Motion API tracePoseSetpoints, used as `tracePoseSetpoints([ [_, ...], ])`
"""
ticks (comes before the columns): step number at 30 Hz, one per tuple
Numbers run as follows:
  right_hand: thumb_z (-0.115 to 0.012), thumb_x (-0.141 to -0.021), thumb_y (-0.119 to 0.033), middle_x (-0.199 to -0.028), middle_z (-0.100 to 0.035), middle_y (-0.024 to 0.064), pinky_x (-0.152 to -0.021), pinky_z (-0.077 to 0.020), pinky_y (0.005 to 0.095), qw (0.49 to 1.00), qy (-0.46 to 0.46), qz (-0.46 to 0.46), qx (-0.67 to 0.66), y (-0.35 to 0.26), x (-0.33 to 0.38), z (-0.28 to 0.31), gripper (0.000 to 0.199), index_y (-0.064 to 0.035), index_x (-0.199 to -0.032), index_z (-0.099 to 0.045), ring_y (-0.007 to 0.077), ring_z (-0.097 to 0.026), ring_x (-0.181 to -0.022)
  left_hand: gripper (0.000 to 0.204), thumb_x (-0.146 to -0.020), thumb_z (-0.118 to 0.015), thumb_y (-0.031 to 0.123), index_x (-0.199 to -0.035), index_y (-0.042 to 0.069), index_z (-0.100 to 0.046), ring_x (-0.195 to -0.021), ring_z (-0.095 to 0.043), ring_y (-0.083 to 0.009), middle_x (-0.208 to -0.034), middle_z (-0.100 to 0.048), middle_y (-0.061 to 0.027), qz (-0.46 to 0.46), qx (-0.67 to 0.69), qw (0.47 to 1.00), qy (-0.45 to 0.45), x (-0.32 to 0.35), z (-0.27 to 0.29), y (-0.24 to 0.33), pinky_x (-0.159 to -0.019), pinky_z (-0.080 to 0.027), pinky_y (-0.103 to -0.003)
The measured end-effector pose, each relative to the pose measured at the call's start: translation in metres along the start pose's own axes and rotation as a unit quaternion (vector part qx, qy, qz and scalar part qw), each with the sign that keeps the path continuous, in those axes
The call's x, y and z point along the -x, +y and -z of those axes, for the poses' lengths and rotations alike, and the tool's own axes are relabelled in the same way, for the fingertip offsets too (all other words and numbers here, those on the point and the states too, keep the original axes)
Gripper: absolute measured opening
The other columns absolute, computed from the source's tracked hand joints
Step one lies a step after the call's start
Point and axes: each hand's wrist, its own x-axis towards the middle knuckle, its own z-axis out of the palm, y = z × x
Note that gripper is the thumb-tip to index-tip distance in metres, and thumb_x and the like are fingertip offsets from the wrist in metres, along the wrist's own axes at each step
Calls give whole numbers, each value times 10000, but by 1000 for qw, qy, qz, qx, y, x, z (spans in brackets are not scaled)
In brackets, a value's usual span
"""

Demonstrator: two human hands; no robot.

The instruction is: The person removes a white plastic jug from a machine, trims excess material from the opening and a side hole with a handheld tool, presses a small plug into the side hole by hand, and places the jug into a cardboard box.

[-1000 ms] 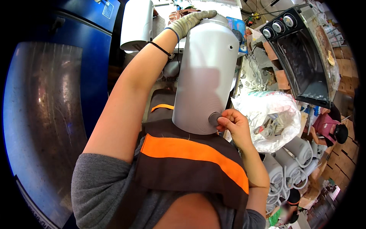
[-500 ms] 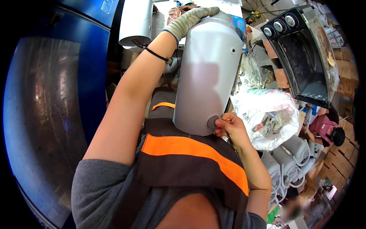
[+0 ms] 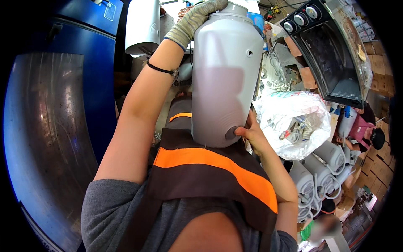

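Observation:
A large grey canister (image 3: 224,75) with a narrower neck leans lengthwise against my lap, its base on my apron (image 3: 197,160). My left hand (image 3: 199,19), in a striped knitted glove, grips the canister at its far, neck end. Low on the near right side of the canister is a dark grey round sticker-like disc (image 3: 231,133). The bare thumb of my right hand (image 3: 254,132) presses on the disc's right edge, and the other fingers curl behind the canister, partly hidden. Further up that side is a small round hole (image 3: 250,53).
To the right lies an open white sack (image 3: 268,145) with small parts inside. Beyond it stands a black oven (image 3: 331,67). Several grey canisters with hoses (image 3: 301,178) are stacked lower right, near a person (image 3: 362,131). A blue cabinet (image 3: 100,96) stands left; another grey cylinder (image 3: 142,29) lies far left.
My right hand has gone from pinching at the disc's edge to pressing it with the thumb, fingers behind the canister. The canister and my left hand have shifted slightly in view.

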Motion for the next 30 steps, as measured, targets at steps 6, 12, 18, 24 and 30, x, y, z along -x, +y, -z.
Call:
tracePoseSetpoints([
  [6, -827, -667, -229, -1277, -478, 166, -963, -408, 345, 993, 105, 54, -2, 20, 1, -17, 986, -31, -1430, -234, 250, -496, -1157, 247, -858, -650, 229, -1007, 37, -607, -839, -620, -141, -948, -640, -58, -72, 3, 997, -7, 6, -20, 23, -732, -528, -280],
  [12, -749, -779, -319, -1270, -506, 82, -984, -384, 429, 928, -13, -45, -369, -17, 2, -10, 724, -44, -1331, -370, 235, -489, -1164, 335, -894, -601, 308, -1088, 34, -591, -926, -642, -178, -1025, -647, -108, -205, -48, 978, 10, -15, 35, 52, -772, -566, -317],
  [18, -735, -795, -326, -1301, -475, 84, -1042, -348, 444, 917, 32, 77, -389, -12, 1, -16, 724, -63, -1353, -358, 253, -457, -1208, 420, -870, -632, 326, -1127, 0, -569, -971, -618, -260, -1094, -620, -153, -138, 140, 980, -18, 10, -4, 54, -841, -528, -386],
  [24, -725, -793, -372, -1257, -496, 126, -929, -465, 420, 947, 112, 129, -270, -45, 14, -15, 763, -4, -1344, -348, 245, -519, -1139, 406, -891, -604, 339, -1139, 18, -579, -986, -631, -215, -1067, -643, -133, -144, 147, 978, 23, -4, 53, 27, -870, -540, -357],
  [30, -720, -801, -324, -1215, -517, 108, -860, -504, 434, 973, 106, 27, -204, -59, 22, 10, 721, -19, -1339, -349, 227, -547, -1098, 369, -871, -636, 352, -1077, 49, -592, -874, -630, -164, -977, -643, -86, -187, -13, 978, 88, 12, 9, 37, -787, -548, -303],
])
